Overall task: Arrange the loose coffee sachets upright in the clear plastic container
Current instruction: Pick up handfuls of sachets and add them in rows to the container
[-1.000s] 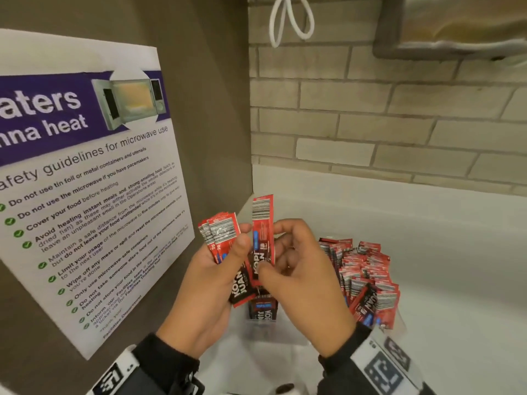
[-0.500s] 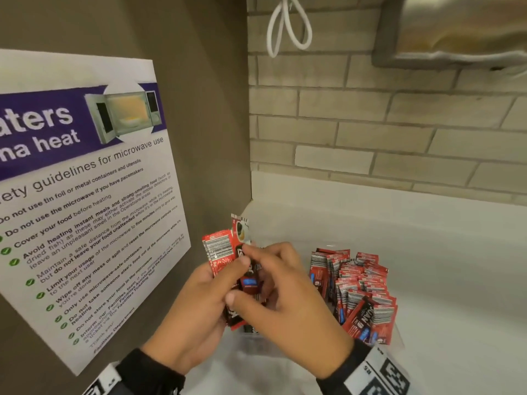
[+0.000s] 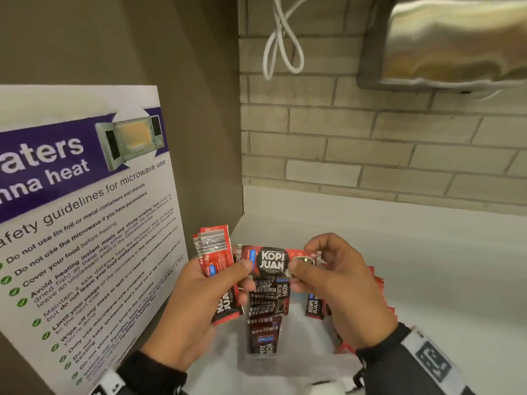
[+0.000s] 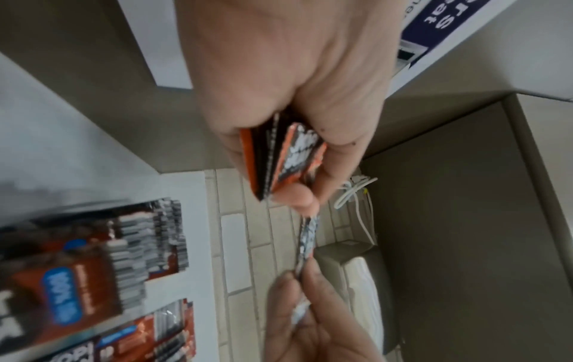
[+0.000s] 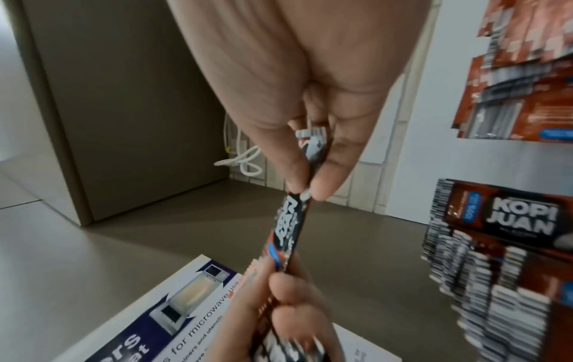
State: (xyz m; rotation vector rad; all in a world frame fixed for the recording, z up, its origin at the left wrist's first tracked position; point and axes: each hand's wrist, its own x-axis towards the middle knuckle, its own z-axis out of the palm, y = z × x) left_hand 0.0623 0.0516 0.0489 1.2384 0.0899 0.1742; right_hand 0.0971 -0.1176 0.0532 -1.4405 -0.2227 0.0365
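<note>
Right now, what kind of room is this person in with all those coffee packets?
Probably a shared workplace pantry or break room. A poster on the side panel lists safety guidelines for microwave use, the red coffee sachets stand in rows on a white counter, and the wall behind is brick.

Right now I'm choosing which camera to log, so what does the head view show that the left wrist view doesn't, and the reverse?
Only the head view shows the KOPI JUAN sachet face-on and crosswise, the barcode ends fanned above the left hand, and the steel dispenser on the brick wall. Only the left wrist view shows the held bundle end-on, gripped by that hand. Both show the right hand pinching the sachet's other end, the stored sachets, the white cord and the microwave poster.
</note>
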